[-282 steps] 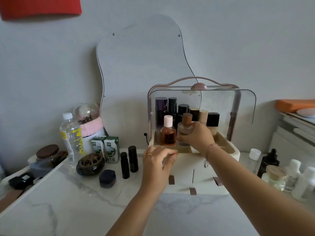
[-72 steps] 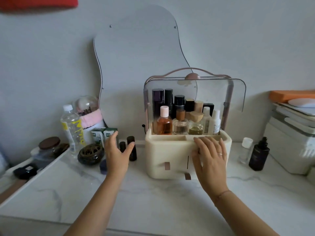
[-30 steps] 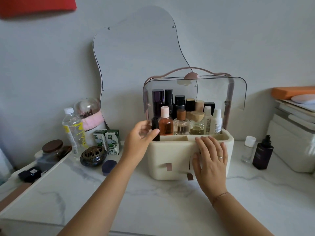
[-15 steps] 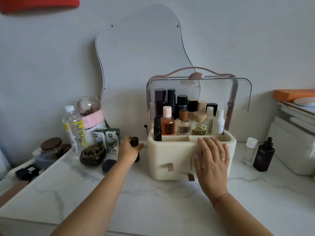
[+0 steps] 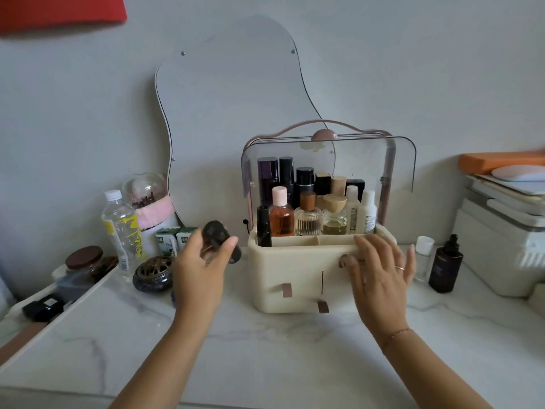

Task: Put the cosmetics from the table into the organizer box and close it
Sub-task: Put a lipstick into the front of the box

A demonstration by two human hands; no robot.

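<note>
Two hands are at work. My left hand (image 5: 200, 273) is curled round a black tube (image 5: 219, 240), which is tilted just left of the box (image 5: 295, 278). My right hand (image 5: 380, 278) lies flat on the box's front rim with the fingers spread. The clear lid (image 5: 398, 160) stands raised, leaving the top open. Behind the rim, the front trough has room beside a second tube (image 5: 263, 225) in its left corner. A clear bottle (image 5: 423, 258) and a dark bottle (image 5: 445, 264) stand on the table (image 5: 265, 364) right of the box.
</note>
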